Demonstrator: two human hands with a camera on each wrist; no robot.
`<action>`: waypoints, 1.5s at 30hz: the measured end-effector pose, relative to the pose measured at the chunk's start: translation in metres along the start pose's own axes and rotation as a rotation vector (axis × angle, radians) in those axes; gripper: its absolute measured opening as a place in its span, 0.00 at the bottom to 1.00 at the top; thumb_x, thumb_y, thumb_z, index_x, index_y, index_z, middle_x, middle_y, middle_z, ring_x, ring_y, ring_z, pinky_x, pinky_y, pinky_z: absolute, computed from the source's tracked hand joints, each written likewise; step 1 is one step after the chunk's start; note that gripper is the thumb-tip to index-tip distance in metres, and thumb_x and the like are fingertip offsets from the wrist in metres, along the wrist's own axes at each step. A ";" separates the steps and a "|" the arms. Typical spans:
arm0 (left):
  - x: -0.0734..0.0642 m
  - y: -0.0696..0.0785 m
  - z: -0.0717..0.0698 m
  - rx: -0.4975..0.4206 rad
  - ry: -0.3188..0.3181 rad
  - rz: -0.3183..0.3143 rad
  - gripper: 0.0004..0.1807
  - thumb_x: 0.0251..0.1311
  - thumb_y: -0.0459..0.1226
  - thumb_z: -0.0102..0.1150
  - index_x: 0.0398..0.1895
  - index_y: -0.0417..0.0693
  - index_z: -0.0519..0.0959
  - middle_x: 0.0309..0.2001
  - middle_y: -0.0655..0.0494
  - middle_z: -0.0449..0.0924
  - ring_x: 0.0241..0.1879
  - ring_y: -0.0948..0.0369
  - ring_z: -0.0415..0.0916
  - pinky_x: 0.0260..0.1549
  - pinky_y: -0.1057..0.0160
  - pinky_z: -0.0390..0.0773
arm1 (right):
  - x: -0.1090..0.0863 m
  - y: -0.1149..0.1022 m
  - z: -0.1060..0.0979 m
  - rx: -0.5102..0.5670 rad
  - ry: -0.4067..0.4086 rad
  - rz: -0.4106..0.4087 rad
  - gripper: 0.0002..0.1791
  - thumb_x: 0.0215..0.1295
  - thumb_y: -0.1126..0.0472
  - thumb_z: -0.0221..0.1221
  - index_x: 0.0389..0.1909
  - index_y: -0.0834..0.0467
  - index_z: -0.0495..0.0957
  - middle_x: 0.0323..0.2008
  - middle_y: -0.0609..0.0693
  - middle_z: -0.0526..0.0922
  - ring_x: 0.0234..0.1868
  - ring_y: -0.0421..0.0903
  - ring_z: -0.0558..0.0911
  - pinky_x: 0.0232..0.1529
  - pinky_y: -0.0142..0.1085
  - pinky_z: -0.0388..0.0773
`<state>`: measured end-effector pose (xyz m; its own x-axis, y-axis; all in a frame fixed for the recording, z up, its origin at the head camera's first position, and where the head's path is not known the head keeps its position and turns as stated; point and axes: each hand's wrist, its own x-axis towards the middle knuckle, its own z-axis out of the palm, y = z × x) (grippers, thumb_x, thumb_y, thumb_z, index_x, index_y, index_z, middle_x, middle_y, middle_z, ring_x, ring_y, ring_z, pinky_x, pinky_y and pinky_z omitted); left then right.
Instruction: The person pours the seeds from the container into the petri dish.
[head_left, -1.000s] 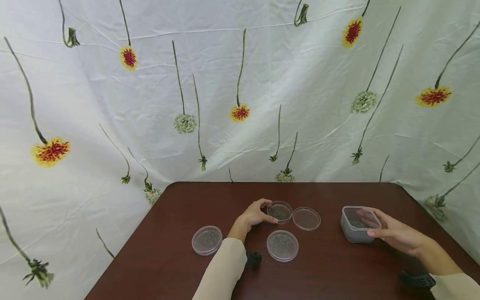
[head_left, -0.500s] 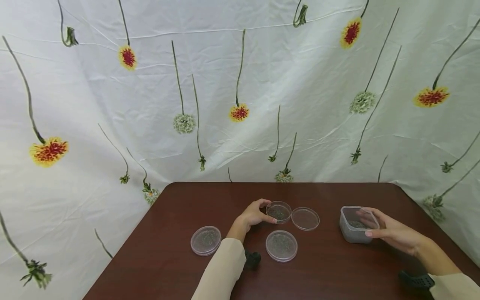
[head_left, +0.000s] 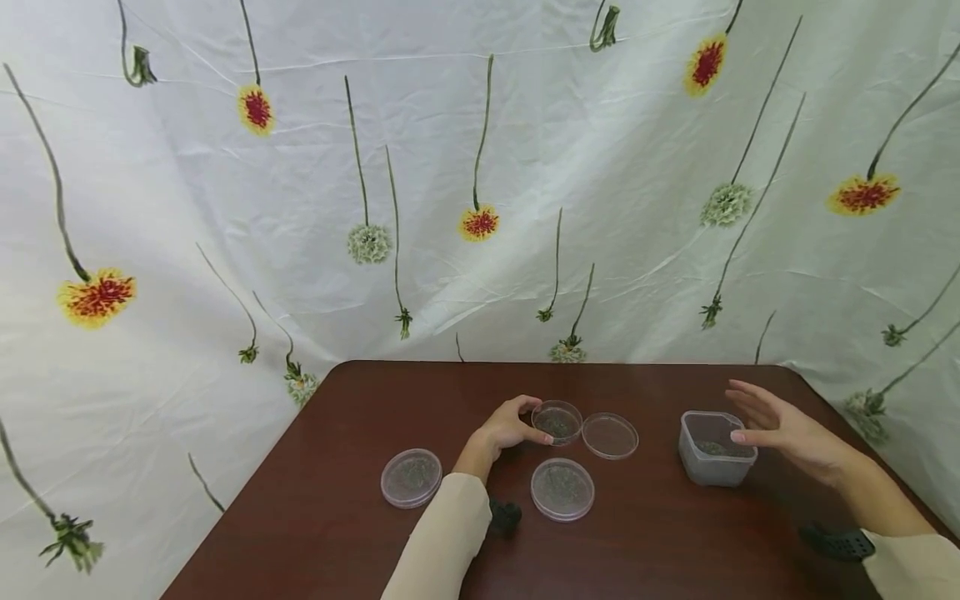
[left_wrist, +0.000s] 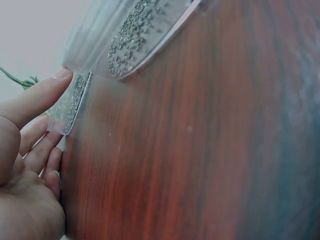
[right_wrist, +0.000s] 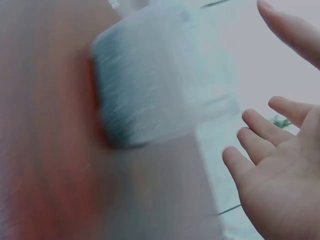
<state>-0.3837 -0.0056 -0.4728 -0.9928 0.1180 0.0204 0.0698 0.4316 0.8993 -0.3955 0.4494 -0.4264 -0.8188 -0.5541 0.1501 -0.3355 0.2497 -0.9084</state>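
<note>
My left hand (head_left: 506, 429) grips the side of an uncovered petri dish (head_left: 557, 423) between thumb and fingers. Grey granules cover the bottom of that dish, and its clear lid (head_left: 611, 437) lies just to the right. My right hand (head_left: 798, 442) hovers, fingers spread, at the right of a clear plastic container (head_left: 716, 473) holding more grey granules. In the right wrist view the container (right_wrist: 145, 80) is blurred and stands apart from the fingertips (right_wrist: 232, 155). Part of the gripped dish's left side is hidden behind the left hand.
Two more petri dishes with grey contents are on the brown table (head_left: 315, 533): one dish (head_left: 412, 478) left of the left forearm, another dish (head_left: 562, 489) in front of the gripped one. A white cloth (head_left: 420, 150) with printed flowers hangs behind the table.
My right hand has let go of the container and lifted up and to the right, its fingers spreading. The container stays in place. My left hand keeps its grip on the petri dish.
</note>
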 end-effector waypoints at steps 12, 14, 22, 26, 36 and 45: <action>0.001 0.000 -0.001 0.001 0.003 -0.006 0.37 0.52 0.33 0.81 0.67 0.44 0.76 0.64 0.47 0.75 0.67 0.45 0.68 0.65 0.44 0.68 | 0.020 -0.049 0.014 0.001 -0.013 -0.157 0.45 0.72 0.72 0.60 0.81 0.69 0.44 0.75 0.51 0.61 0.65 0.21 0.65 0.61 0.23 0.68; 0.001 -0.001 -0.001 0.000 -0.001 -0.003 0.38 0.53 0.33 0.81 0.68 0.44 0.75 0.64 0.47 0.75 0.67 0.45 0.67 0.65 0.45 0.68 | 0.025 -0.054 0.023 0.011 -0.025 -0.178 0.45 0.71 0.72 0.61 0.80 0.71 0.45 0.75 0.51 0.62 0.65 0.22 0.66 0.62 0.24 0.68; 0.000 0.000 -0.001 0.006 0.004 0.001 0.38 0.52 0.33 0.81 0.68 0.43 0.75 0.66 0.45 0.73 0.68 0.45 0.66 0.66 0.44 0.67 | 0.048 -0.066 0.055 0.022 -0.073 -0.140 0.48 0.69 0.67 0.66 0.81 0.68 0.47 0.79 0.70 0.49 0.79 0.49 0.55 0.63 0.24 0.66; -0.002 0.003 -0.002 0.011 0.001 0.007 0.38 0.53 0.33 0.81 0.69 0.43 0.75 0.66 0.44 0.73 0.69 0.44 0.66 0.66 0.44 0.66 | 0.057 -0.068 0.067 0.071 -0.081 -0.112 0.48 0.70 0.66 0.65 0.81 0.68 0.45 0.79 0.70 0.49 0.78 0.69 0.47 0.59 0.26 0.71; -0.002 0.001 -0.001 0.016 0.002 0.000 0.38 0.53 0.34 0.81 0.69 0.44 0.75 0.67 0.46 0.73 0.69 0.45 0.66 0.66 0.44 0.66 | 0.076 -0.059 0.103 0.085 -0.047 -0.061 0.48 0.70 0.64 0.66 0.80 0.71 0.46 0.77 0.72 0.53 0.78 0.68 0.51 0.72 0.58 0.55; -0.001 0.001 0.000 0.026 -0.003 0.004 0.39 0.54 0.35 0.80 0.70 0.44 0.74 0.68 0.46 0.72 0.71 0.44 0.64 0.66 0.43 0.66 | 0.082 -0.025 0.136 -0.062 0.042 0.057 0.53 0.65 0.59 0.72 0.79 0.71 0.48 0.77 0.74 0.51 0.76 0.73 0.52 0.71 0.63 0.56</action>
<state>-0.3827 -0.0057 -0.4720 -0.9923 0.1221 0.0224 0.0759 0.4541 0.8877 -0.3907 0.2900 -0.4441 -0.8558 -0.5041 0.1162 -0.3150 0.3295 -0.8901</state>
